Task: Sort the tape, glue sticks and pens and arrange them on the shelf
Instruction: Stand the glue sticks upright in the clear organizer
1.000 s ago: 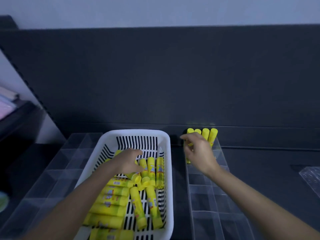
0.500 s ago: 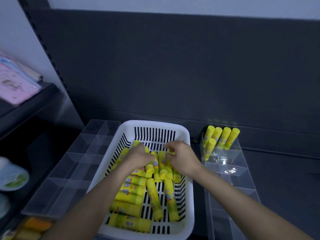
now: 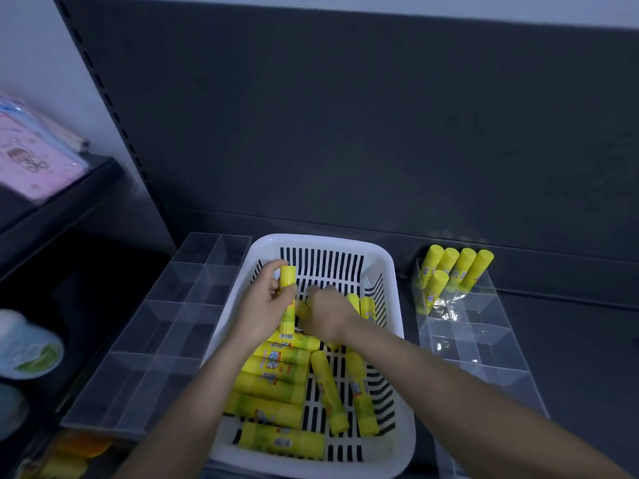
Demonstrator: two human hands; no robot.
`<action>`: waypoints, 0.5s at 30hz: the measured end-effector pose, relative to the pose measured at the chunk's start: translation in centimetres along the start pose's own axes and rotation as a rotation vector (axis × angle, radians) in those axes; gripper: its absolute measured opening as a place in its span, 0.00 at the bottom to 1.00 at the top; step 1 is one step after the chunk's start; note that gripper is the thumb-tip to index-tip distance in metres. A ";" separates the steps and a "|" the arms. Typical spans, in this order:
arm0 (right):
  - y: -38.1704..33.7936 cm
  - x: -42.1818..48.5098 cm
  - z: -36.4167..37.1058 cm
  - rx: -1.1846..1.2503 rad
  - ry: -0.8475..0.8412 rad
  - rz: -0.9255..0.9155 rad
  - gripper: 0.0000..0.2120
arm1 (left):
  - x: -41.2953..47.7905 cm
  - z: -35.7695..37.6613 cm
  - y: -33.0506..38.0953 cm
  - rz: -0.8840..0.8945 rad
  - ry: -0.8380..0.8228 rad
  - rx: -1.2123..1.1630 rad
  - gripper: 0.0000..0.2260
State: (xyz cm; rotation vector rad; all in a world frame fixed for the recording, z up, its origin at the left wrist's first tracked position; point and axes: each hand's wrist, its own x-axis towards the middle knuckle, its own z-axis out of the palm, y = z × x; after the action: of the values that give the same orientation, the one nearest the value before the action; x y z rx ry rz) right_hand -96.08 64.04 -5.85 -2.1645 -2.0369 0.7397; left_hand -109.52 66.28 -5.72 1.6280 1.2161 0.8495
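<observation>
Head: left hand (image 3: 264, 314) grips upright glue stick (image 3: 287, 288); right hand (image 3: 326, 318) fingers (image 3: 313, 291) curled among basket (image 3: 311, 240) sticks (image 3: 273, 366), hold unclear.

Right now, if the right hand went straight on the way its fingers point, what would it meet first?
Probably the yellow plastic glue stick gripped upright in the left hand, just beyond the right hand; depth is unclear.

One camera only, worn on the person's head. It looks forward and down from close above the white basket (image 3: 321, 240), which sits low and centre, and faces the shelf (image 3: 570, 326) and its dark back panel (image 3: 345, 133). The wide lens bends the edges.
</observation>
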 end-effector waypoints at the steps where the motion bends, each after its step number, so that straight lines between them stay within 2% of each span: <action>1: -0.1 0.2 0.0 0.010 -0.008 0.004 0.17 | -0.1 0.0 0.1 0.015 0.000 -0.017 0.15; 4: 0.1 0.4 -0.5 0.163 0.015 0.046 0.22 | -0.2 -0.3 0.1 0.061 0.018 -0.019 0.12; 7: 1.2 -0.4 -1.9 0.401 0.118 0.108 0.24 | -0.1 -0.4 0.1 0.099 0.043 -0.021 0.11; 12: 3.7 -3.7 -4.8 0.921 0.217 0.149 0.20 | -0.3 0.6 1.0 0.117 -0.024 -0.060 0.14; 15: 4.9 -6.0 -6.4 1.024 0.284 0.110 0.18 | 0.0 2.1 3.1 0.155 -0.075 -0.048 0.16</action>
State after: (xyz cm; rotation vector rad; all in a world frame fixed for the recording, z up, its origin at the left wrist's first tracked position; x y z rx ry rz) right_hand -89.02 59.46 -0.38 -1.6174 -1.0160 1.0817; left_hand -106.61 65.38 -3.56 1.7164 1.0202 0.8992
